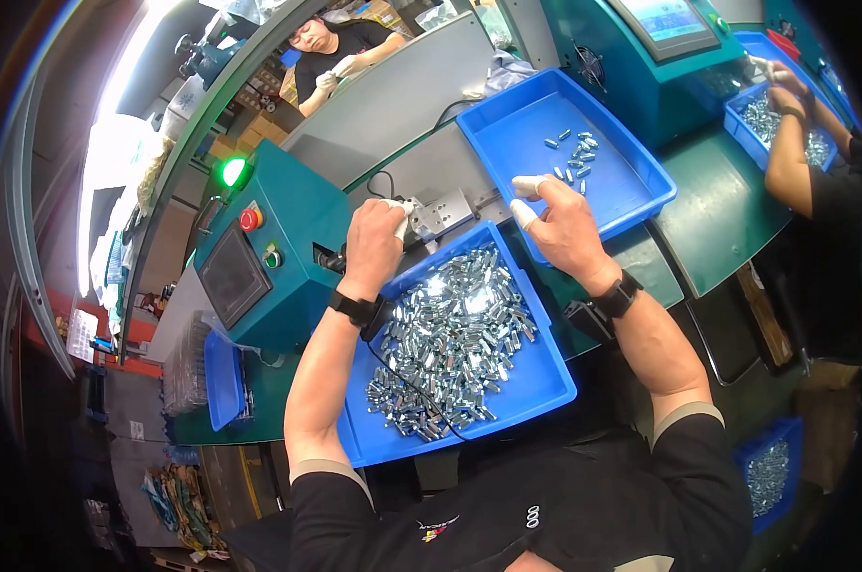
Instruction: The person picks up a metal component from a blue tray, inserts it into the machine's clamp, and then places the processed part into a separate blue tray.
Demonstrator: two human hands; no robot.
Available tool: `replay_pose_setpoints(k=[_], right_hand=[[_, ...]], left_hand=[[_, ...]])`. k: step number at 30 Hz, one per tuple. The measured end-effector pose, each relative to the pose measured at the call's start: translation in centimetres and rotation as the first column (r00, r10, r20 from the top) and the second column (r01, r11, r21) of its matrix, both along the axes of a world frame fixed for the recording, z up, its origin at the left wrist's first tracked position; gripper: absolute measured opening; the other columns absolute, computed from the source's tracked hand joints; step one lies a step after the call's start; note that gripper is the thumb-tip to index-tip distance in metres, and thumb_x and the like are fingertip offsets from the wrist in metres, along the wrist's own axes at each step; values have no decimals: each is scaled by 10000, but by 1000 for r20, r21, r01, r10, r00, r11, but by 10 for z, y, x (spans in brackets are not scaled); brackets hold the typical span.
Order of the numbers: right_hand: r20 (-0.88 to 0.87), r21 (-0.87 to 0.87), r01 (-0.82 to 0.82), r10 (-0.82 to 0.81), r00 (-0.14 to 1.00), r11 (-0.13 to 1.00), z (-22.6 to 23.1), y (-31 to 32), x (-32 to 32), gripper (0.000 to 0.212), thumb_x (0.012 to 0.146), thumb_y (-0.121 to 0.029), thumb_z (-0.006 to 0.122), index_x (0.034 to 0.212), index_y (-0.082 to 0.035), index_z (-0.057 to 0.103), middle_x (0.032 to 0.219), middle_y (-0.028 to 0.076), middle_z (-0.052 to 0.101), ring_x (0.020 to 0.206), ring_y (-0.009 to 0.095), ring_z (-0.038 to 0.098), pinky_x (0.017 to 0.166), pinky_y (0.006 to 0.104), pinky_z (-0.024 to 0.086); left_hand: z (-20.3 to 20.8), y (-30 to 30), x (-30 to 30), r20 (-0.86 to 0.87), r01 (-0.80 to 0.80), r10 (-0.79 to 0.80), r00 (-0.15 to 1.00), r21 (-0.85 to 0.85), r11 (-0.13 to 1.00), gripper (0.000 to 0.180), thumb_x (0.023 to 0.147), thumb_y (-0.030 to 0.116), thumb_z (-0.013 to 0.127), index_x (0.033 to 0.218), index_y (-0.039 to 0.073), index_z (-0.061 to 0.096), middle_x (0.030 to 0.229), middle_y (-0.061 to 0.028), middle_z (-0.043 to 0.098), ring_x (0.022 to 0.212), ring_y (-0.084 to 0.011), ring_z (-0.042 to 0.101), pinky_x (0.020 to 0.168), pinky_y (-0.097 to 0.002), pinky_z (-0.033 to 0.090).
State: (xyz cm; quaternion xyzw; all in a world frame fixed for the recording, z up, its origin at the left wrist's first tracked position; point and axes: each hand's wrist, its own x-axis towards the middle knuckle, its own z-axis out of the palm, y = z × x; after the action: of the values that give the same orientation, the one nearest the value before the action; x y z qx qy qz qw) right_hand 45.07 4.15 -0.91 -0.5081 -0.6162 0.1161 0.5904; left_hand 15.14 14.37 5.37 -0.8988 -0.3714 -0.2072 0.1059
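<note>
Silver metal pieces are heaped in a blue tray, just nearer us than our left hand's fingers. Those are curled by a metal fixture; honestly can't tell if they're grasping anything. Our right hand's fingers are parted, released, with some loose pieces lying just beyond them in another tray.
</note>
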Motion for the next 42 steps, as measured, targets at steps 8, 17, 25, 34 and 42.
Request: replay_pose_setpoints(k=[8, 17, 25, 34, 42], right_hand=[[-130, -229, -210, 184, 974, 951, 8, 2, -10, 432, 987, -133, 752, 1395, -20, 663, 1308, 157, 739, 1118, 218, 729, 861, 345, 594], [-418, -280, -701, 574, 704, 656, 14, 34, -76, 806, 1014, -201, 737, 1686, -45, 321, 1626, 229, 518, 1498, 304, 513, 1230, 433, 425], [-514, -342, -757, 563, 647, 557, 25, 38, -101, 813, 1033, -257, 706, 1690, -5, 299, 1644, 223, 505, 1515, 303, 500, 1209, 425, 443], [-536, -360, -772, 561, 631, 524, 29, 40, -106, 776, 1048, -297, 670, 1668, 31, 337, 1628, 182, 539, 1477, 285, 543, 1172, 402, 471], [-546, -378, -776, 555, 627, 505, 29, 44, -104, 758, 1055, -289, 670, 1666, 23, 347, 1615, 156, 562, 1447, 272, 571, 1147, 395, 486]], left_hand=[[0, -78, -31, 145, 54, -53, 988, -4, 999, 225, 934, 59, 761, 1158, 45, 771, 1036, -149, 735, 1043, -352, 687, 880, -444, 558], [-41, -126, -107, 163, -168, 261, 951, -435, 885, 225, 945, 93, 780, 1163, 38, 783, 1099, -156, 770, 1039, -366, 720, 904, -432, 564], [-47, -124, -122, 184, -172, 329, 926, -569, 804, 264, 952, 131, 783, 1200, 41, 777, 1139, -158, 769, 1068, -368, 722, 928, -432, 563], [-47, -126, -127, 179, -114, 259, 949, -573, 812, 293, 941, 121, 784, 1221, 38, 768, 1172, -163, 741, 1097, -386, 696, 947, -441, 552], [-45, -127, -126, 195, -107, 263, 945, -576, 810, 297, 934, 118, 790, 1218, 35, 760, 1153, -160, 731, 1089, -394, 680, 956, -447, 546]])
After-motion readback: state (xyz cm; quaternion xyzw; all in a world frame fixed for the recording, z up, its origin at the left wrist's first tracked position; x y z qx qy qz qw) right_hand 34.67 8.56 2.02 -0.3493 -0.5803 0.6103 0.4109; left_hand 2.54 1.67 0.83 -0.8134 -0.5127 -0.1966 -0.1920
